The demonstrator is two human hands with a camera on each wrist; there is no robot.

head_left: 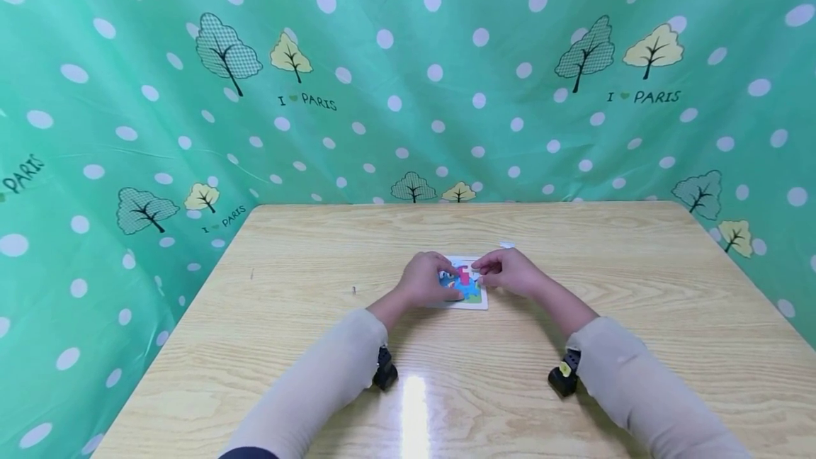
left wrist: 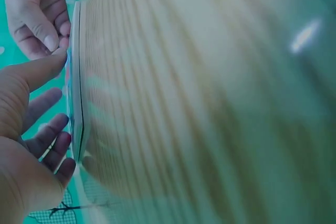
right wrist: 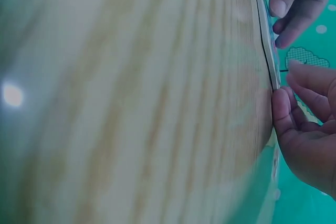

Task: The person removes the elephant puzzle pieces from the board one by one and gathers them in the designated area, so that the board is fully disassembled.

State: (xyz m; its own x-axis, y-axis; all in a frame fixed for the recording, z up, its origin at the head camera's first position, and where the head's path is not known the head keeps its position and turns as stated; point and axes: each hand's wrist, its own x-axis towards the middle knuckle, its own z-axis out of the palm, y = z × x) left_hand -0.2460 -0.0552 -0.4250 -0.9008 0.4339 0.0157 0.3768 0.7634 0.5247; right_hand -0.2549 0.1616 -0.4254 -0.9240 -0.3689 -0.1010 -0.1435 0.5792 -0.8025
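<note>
A small jigsaw puzzle (head_left: 473,296) with a blue, pink and green picture and a white border lies flat on the table. My left hand (head_left: 426,279) rests over its left side, thumb and fingers spread and touching the surface. In the left wrist view, the left hand (left wrist: 31,129) has its fingers apart along the board, which appears edge-on. My right hand (head_left: 510,273) is at the puzzle's upper right, thumb and forefinger pinching what looks like a small pale puzzle piece, mostly hidden by the fingertips. The right wrist view has this right hand (right wrist: 310,114) beside the board's edge.
A loose white piece (head_left: 506,244) lies just behind the right hand. The light wood table (head_left: 306,360) carries a small dark mark or bit (head_left: 353,290) left of the puzzle. A green dotted curtain (head_left: 382,91) hangs behind and at both sides.
</note>
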